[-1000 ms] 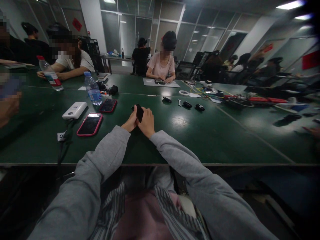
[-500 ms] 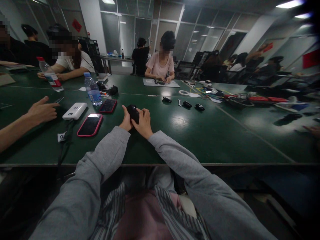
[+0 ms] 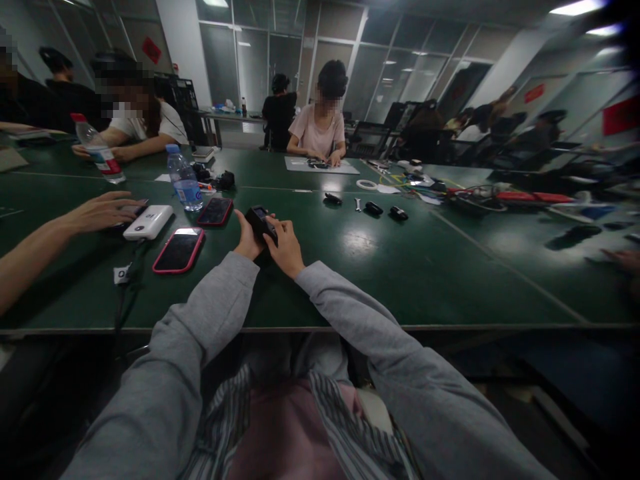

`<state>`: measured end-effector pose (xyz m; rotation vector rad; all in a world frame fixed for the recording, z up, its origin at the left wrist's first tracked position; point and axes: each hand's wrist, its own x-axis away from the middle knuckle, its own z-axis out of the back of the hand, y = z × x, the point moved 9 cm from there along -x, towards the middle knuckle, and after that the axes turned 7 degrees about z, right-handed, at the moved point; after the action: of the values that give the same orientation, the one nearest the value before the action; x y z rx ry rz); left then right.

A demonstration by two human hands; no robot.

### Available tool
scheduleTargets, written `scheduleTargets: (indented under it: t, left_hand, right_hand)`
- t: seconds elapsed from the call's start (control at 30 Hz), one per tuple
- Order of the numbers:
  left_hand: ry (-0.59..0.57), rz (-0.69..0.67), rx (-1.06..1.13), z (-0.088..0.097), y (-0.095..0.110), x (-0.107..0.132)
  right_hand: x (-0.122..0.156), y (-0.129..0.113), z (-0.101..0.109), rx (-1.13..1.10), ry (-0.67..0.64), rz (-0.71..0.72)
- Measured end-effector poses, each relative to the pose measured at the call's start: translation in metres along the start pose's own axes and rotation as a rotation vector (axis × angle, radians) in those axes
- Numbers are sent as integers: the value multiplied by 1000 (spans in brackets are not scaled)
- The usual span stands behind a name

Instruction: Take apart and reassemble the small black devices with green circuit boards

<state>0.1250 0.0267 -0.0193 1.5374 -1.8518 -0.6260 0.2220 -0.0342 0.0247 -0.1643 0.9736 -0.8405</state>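
Note:
Both my hands hold a small black device [image 3: 261,219] just above the green table [image 3: 410,273], a little left of centre. My left hand [image 3: 246,241] grips its left side with the thumb up along it. My right hand [image 3: 287,248] is wrapped on its right side, fingers curled over the top. A pink-cased phone [image 3: 179,249] lies face up to the left of my hands, and a dark phone with a red case [image 3: 215,211] lies just beyond it.
A white power bank [image 3: 149,222] lies left of the phones, with a co-worker's hand [image 3: 103,211] reaching in beside it. Two water bottles [image 3: 184,177] stand at the back left. Small black parts [image 3: 374,209] and a tape roll [image 3: 367,185] lie mid-table. Other people sit across the table.
The black device has turned in my hands and shifted slightly left. The co-worker's hand on the left has reached further right, up to the white power bank.

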Motion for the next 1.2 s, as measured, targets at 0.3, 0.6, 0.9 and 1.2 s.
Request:
scheduleTargets:
  t: [0.3, 0.6, 0.9, 1.2]
  left_hand:
    - [-30, -46, 27, -3, 6, 2]
    - [4, 52, 155, 8, -2, -1]
    - [-126, 99, 177, -5, -9, -1]
    - [-37, 117, 189, 3, -6, -2]
  right_hand:
    - [-1, 0, -2, -57, 1, 2]
    - [-9, -13, 50, 208, 309, 47]
    - [-12, -28, 9, 347, -62, 210]
    - [-7, -8, -5, 230, -128, 131]
